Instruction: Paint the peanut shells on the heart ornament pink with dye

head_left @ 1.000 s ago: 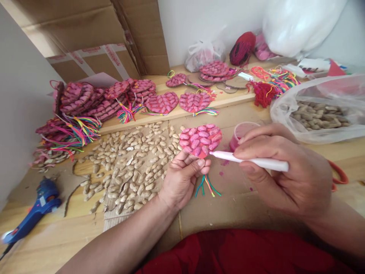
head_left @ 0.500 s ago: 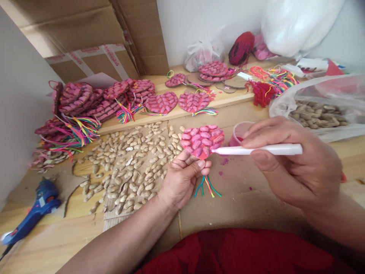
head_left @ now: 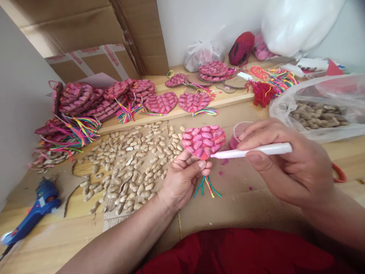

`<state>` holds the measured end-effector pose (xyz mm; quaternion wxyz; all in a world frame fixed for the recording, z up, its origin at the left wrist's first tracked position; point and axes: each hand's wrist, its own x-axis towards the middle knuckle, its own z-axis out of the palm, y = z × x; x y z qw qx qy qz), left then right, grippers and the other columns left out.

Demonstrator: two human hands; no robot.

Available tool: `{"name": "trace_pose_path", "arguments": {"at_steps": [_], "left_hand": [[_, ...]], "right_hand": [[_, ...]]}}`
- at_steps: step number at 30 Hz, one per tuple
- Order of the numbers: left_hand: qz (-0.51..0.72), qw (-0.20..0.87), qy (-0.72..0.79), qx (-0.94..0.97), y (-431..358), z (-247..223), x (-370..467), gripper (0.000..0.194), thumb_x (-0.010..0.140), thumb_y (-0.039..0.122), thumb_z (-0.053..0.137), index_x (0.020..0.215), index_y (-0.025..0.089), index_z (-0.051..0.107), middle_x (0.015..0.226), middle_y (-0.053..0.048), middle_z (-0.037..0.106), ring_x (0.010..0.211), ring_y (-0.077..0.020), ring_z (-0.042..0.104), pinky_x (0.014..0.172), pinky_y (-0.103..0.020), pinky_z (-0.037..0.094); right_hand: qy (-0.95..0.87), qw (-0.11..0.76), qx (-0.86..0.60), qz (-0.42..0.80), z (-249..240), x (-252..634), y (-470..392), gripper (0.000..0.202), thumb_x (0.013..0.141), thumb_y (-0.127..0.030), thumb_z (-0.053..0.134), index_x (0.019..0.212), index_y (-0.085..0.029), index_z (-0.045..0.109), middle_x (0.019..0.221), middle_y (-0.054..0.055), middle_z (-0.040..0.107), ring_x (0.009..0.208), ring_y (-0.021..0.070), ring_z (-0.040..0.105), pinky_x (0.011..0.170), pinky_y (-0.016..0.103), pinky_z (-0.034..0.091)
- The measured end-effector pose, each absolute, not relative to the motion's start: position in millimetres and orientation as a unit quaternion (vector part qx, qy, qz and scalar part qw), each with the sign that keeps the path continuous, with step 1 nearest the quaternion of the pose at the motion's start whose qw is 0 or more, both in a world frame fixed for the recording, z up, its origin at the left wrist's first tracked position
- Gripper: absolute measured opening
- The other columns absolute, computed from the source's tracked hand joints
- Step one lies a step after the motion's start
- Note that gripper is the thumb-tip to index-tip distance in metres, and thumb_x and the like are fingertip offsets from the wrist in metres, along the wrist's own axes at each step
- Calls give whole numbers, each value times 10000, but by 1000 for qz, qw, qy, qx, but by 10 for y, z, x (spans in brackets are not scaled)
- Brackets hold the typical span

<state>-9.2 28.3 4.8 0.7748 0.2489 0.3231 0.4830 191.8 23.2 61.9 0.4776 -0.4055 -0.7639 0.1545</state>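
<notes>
A heart-shaped piece (head_left: 203, 140) covered in pink-painted peanuts is pinched at its lower point by my left hand (head_left: 185, 175). Coloured strings (head_left: 208, 186) hang below my fingers. My right hand (head_left: 288, 160) grips a white pen-like tool (head_left: 256, 150), whose tip touches or nearly touches the lower right edge of the heart. Just behind my right fingertips stands a small clear cup (head_left: 238, 133) with pink paint, partly hidden by the hand.
Loose peanuts (head_left: 139, 163) cover cardboard at the left, near a blue glue gun (head_left: 42, 205). Finished-looking pink hearts (head_left: 162, 102) and piles with tassels line a wooden ledge (head_left: 234, 99). A plastic bag of peanuts (head_left: 319, 114) lies at the right; red yarn (head_left: 242, 47) sits behind.
My right hand has shifted left and slightly down with the tool, its tip lower along the heart's edge. More of an orange-red loop shows at the right. My left hand is nearly unmoved.
</notes>
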Motion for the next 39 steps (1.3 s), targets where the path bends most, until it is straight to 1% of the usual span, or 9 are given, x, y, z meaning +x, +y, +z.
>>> {"name": "trace_pose_path", "arguments": {"at_steps": [4, 8, 12, 17, 21, 26, 30, 35, 39], "left_hand": [[474, 774, 335, 255, 277, 71, -83, 354, 713, 70, 785, 1038, 183, 702, 864, -3, 700, 742, -90, 688, 634, -141, 552], [467, 775, 342, 253, 280, 82, -80, 364, 689, 89, 807, 1024, 188, 705, 863, 0, 703, 729, -90, 686, 623, -145, 542], [462, 778, 337, 261, 273, 73, -78, 356, 712, 77, 782, 1041, 195, 710, 892, -5, 706, 727, -89, 680, 615, -144, 535], [476, 769, 330, 270, 257, 49, -69, 350, 726, 67, 773, 1042, 206, 718, 888, 1, 705, 738, -89, 683, 630, -148, 548], [492, 755, 331, 280, 255, 32, -61, 317, 732, 80, 778, 1014, 213, 721, 895, -1, 715, 755, -90, 684, 648, -151, 552], [498, 742, 337, 296, 249, 21, -48, 293, 740, 104, 781, 1003, 219, 723, 940, -4, 716, 767, -94, 679, 663, -165, 554], [505, 728, 346, 307, 248, 13, -42, 277, 727, 121, 797, 977, 216, 726, 898, -8, 717, 758, -103, 675, 658, -177, 554], [514, 702, 358, 340, 253, -16, -40, 225, 725, 163, 808, 932, 205, 733, 856, -19, 726, 749, -119, 680, 657, -194, 561], [513, 703, 353, 344, 253, -32, -43, 230, 738, 182, 801, 957, 205, 732, 855, -20, 723, 752, -121, 675, 666, -205, 567]], "right_hand": [[-755, 505, -388, 157, 621, 1919, 250, 144, 818, -139, 636, 946, -202, 654, 865, 45, 644, 912, 231, 644, 884, 468, 533], [-751, 498, -394, 179, 606, 1939, 270, 139, 834, -146, 624, 961, -195, 655, 877, 50, 655, 937, 235, 651, 882, 461, 529], [-744, 504, -405, 169, 584, 1959, 293, 151, 826, -157, 635, 973, -187, 656, 910, 64, 656, 927, 240, 654, 859, 464, 532], [-752, 508, -390, 156, 606, 1947, 281, 137, 817, -148, 636, 948, -174, 661, 901, 69, 648, 929, 239, 652, 862, 464, 527], [-764, 495, -389, 143, 639, 1930, 256, 139, 816, -148, 632, 944, -197, 653, 892, 62, 647, 932, 235, 640, 874, 465, 525], [-776, 483, -395, 97, 645, 1938, 248, 164, 813, -181, 632, 961, -248, 652, 866, 38, 659, 937, 245, 626, 837, 461, 529], [-794, 445, -406, 80, 644, 1963, 244, 168, 810, -210, 646, 973, -252, 647, 895, 40, 655, 961, 250, 621, 853, 455, 517], [-797, 452, -393, 74, 657, 1950, 238, 177, 814, -194, 631, 981, -253, 636, 865, 30, 651, 963, 245, 616, 850, 439, 507], [-799, 439, -405, 73, 658, 1947, 237, 158, 818, -218, 637, 973, -246, 645, 909, 39, 656, 974, 242, 617, 837, 434, 501]]}}
